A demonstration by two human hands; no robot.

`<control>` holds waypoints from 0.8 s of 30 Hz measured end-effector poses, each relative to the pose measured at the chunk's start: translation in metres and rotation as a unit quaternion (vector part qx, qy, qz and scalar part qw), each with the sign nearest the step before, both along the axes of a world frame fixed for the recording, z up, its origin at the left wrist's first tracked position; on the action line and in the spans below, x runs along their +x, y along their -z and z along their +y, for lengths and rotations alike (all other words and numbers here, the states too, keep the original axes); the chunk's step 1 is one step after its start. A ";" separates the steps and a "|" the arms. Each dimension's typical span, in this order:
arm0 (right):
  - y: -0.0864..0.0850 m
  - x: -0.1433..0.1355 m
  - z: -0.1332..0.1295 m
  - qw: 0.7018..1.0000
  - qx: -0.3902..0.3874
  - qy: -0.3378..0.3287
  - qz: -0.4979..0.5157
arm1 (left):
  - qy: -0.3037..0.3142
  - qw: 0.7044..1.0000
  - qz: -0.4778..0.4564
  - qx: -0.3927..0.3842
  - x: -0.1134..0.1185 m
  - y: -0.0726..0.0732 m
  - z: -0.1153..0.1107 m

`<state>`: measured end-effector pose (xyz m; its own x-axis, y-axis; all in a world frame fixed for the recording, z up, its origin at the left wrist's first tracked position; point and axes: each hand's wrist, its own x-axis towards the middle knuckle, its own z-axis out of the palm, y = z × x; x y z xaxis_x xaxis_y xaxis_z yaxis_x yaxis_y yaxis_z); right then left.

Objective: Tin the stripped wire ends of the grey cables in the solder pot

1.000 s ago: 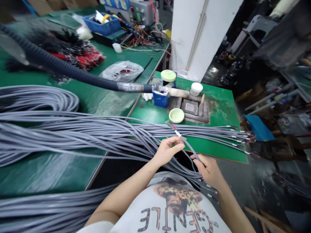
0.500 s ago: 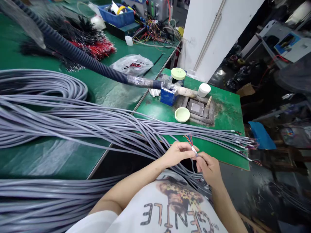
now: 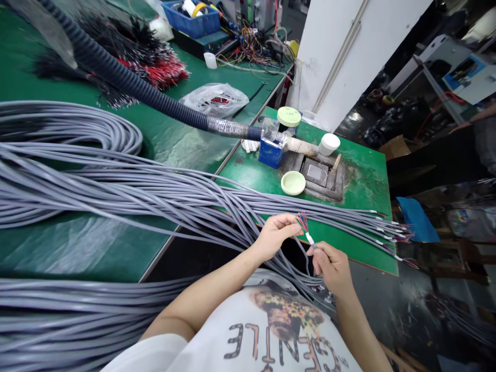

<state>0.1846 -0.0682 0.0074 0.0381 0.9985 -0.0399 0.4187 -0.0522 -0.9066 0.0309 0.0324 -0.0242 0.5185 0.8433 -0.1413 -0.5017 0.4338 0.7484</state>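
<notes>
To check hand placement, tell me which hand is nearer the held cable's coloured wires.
Left. The left hand has its fingertips right up at the coloured wires; the right hand is farther off, gripping the cable just below its white band.

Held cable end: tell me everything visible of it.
The held cable end has a grey jacket, plastic-looking, a white band and a splayed tuft of thin coloured wires, red, blue and orange among them. It tilts up and leftward in view, near the edge of the green board. The right grip pinches it below the band; the left grip appears to touch the wires.
</notes>
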 end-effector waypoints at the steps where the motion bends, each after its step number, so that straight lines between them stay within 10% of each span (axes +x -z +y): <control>1: 0.000 0.000 0.000 1.000 -0.001 -0.001 -0.002 | -0.001 1.000 0.001 0.004 0.000 0.000 0.000; 24: -0.021 -0.002 0.013 0.999 -0.046 0.002 0.026 | 0.006 0.998 0.029 0.048 0.000 -0.009 0.001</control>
